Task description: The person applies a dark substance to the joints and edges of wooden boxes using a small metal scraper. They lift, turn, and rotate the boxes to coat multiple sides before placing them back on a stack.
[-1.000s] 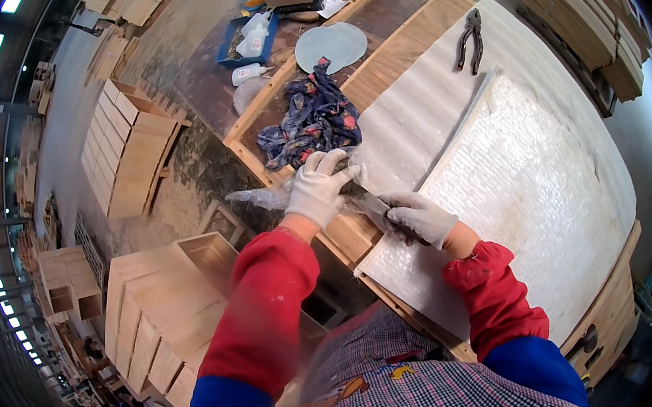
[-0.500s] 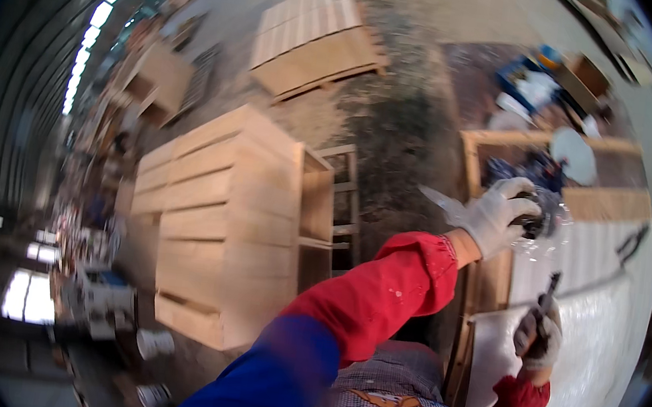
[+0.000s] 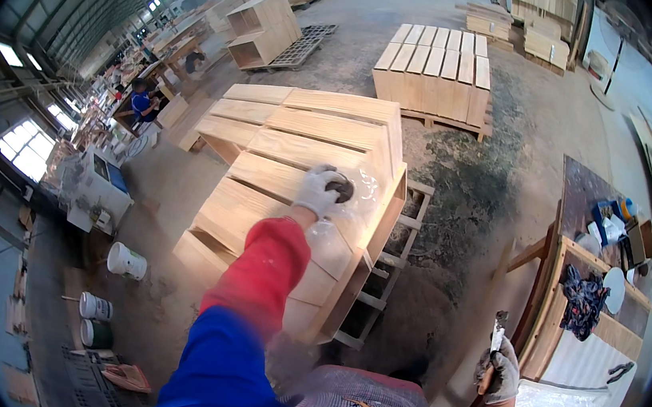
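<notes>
My left hand (image 3: 314, 191), in a white glove, is closed round a dark lump (image 3: 341, 190) with clear plastic film (image 3: 365, 188) trailing from it. It is over the top of a stack of pale wooden boxes (image 3: 292, 147); whether it touches the wood I cannot tell. At the lower right, my gloved right hand (image 3: 507, 375) grips a putty knife (image 3: 497, 336), its narrow metal blade pointing up and its handle brown. The dirty fingertips of that glove wrap the handle, beside the workbench.
On the right, a workbench (image 3: 559, 310) carries a dark rag (image 3: 584, 301), a white round lid (image 3: 614, 289) and black-handled pliers (image 3: 619, 371). The boxes rest on a pallet (image 3: 392, 261). More boxes (image 3: 432, 75) stand beyond. White buckets (image 3: 126, 260) are at left; a person (image 3: 143, 101) sits farther back.
My view has swung left, from the workbench to the boxes. My left hand has carried the dark lump and film from the bench over to the boxes; my right hand still holds the putty knife.
</notes>
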Demonstrator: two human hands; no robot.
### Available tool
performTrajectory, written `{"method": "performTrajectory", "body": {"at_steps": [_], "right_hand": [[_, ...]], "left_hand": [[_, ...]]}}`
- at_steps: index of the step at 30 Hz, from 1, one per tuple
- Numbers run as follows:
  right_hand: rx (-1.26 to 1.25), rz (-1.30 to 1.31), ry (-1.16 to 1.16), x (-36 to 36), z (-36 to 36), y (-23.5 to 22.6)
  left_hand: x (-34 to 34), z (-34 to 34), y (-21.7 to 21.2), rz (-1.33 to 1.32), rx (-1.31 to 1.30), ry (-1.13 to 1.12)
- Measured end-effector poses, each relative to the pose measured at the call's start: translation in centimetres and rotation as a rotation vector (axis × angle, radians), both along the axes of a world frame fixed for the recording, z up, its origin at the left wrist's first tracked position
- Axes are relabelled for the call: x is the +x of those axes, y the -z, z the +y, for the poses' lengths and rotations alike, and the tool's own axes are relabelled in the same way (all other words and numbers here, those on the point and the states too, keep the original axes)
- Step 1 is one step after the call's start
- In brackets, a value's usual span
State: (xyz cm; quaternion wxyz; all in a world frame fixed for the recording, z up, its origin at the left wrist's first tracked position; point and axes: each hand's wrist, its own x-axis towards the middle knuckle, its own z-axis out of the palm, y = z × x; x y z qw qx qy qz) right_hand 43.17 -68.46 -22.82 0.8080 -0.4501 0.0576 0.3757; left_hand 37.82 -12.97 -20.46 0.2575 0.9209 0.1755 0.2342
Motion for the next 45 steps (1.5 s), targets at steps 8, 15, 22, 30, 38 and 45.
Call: {"method": "performTrajectory", "body": {"at_steps": [8,15,22,30,38,45], "right_hand": [[-0.005,-0.015,-0.053,-9.4,11.3,-1.3],[-0.046,-0.039,-0.272,-16.4,18.0,-3.4],[0.023,0.019,-0.462,-19.4,20.6,0.9],[-0.067,0.022,-0.676,-28.0,27.6,-1.6],[-0.187,-0.025,-0.814,-37.0,38.6,-0.5],[-0.261,-0.042,-0.724,-43.9,49.1,1.2]], "left_hand": [[-4.9,8.2,4.7,0.338,0.184,-0.004],[-12.6,6.9,2.7,0.016,-0.036,0.055],[-37.5,-3.8,1.5,-0.309,-0.820,-0.138],[-60.3,-16.3,8.6,-0.458,-1.299,-1.009],[-66.7,-11.6,13.1,-0.406,-0.879,-0.751],[-75.5,-3.9,10.6,-0.653,-1.376,-0.878]]}}
